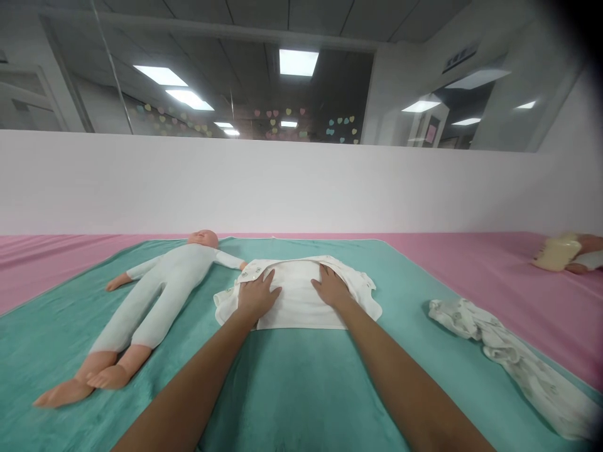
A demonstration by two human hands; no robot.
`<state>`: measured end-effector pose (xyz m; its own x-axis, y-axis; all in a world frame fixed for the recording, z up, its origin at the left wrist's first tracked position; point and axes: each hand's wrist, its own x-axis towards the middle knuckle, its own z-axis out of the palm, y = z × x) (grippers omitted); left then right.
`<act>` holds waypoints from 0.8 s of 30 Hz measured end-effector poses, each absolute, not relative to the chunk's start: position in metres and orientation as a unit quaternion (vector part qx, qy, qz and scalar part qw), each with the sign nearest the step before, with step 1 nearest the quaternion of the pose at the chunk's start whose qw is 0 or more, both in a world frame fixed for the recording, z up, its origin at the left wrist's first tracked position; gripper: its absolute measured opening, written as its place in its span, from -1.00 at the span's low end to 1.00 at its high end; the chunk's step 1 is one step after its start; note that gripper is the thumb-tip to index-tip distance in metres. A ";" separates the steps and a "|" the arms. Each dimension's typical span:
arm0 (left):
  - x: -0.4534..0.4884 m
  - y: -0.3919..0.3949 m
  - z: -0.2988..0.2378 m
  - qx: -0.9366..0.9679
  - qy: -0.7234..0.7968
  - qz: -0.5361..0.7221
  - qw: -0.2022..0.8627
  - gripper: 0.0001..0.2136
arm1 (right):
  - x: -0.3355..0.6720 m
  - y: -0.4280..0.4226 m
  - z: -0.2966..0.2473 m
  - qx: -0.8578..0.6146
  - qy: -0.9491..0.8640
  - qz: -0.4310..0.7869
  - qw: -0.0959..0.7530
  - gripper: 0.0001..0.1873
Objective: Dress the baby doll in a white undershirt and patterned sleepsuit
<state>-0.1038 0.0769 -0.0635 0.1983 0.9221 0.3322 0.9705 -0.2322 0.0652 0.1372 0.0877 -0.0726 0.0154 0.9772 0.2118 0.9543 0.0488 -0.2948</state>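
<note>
A small white baby garment with a faint print at its edges lies spread on the green blanket, straight in front of me. My left hand rests on its left part, fingers spread and pointing away. On the right part lies my right hand, thumb apart, with its fingertips partly under a fold of the cloth. Neither hand visibly grips anything. Left of the garment, a baby doll in a pale suit lies on its back, one hand touching the garment's edge.
A crumpled white printed garment lies on the blanket's right side. Pink sheeting surrounds the blanket. At the far right is a cream-coloured object beside what looks like part of another doll. A white wall with windows stands behind.
</note>
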 end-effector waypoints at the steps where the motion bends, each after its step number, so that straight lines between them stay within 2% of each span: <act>1: -0.105 0.078 -0.065 -0.768 -0.620 -0.146 0.066 -0.46 | 0.138 0.088 -0.073 -0.687 -0.704 0.044 0.175 -0.28; 5: -0.107 0.082 -0.067 -0.766 -0.629 -0.132 0.032 -0.51 | 0.140 0.092 -0.075 -0.684 -0.708 0.089 0.150 -0.26; 11: -0.107 0.084 -0.069 -0.765 -0.626 -0.149 0.041 -0.44 | 0.138 0.094 -0.073 -0.688 -0.709 0.101 0.118 -0.25; 16: -0.107 0.079 -0.065 -0.774 -0.614 -0.147 0.057 -0.52 | 0.134 0.095 -0.068 -0.718 -0.681 0.106 0.097 -0.22; 20: -0.105 0.072 -0.059 -0.775 -0.609 -0.152 0.068 -0.55 | 0.131 0.101 -0.068 -0.724 -0.673 0.097 0.116 -0.20; 24: -0.104 0.070 -0.058 -0.770 -0.614 -0.156 0.071 -0.55 | 0.129 0.110 -0.073 -0.722 -0.671 0.080 0.145 -0.29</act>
